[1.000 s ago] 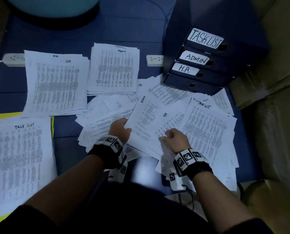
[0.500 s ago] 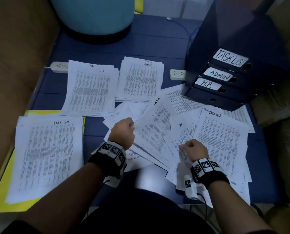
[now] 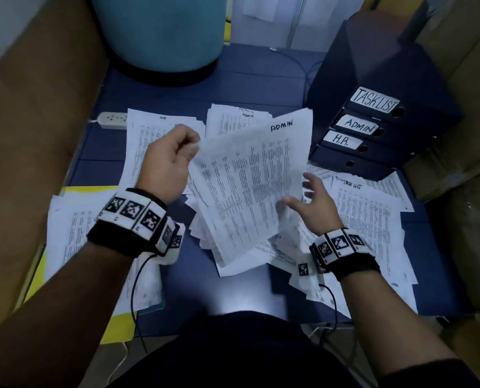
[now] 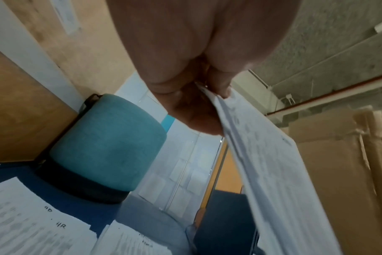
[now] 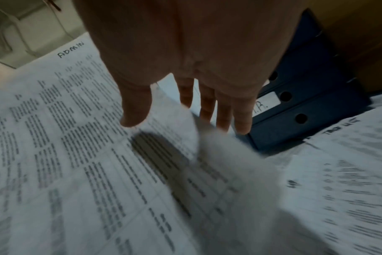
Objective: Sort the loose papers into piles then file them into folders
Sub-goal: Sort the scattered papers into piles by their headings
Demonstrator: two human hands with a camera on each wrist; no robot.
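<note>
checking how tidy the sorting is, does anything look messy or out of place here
Yes: the unsorted papers lie fanned and overlapping at odd angles in front of the binders, unlike the squared HR pile.

The ADMIN sheet [image 3: 250, 186] is thin, matt white paper, limp and slightly crumpled, printed in fine black rows with its heading handwritten in marker; the HR pile [image 3: 149, 141] and the task list pile [image 3: 373, 219] are of the same paper. The folders [image 3: 373, 130] look like matt dark-blue board with white paper labels, and they stand on a smooth dark-blue floor [image 3: 233, 79] with a dull sheen. The teal stool [image 4: 107, 138] has a soft woven cloth cover, the boxes [image 3: 462, 191] are rough brown cardboard, and the power strip [image 3: 113, 120] is smooth white plastic.
</note>
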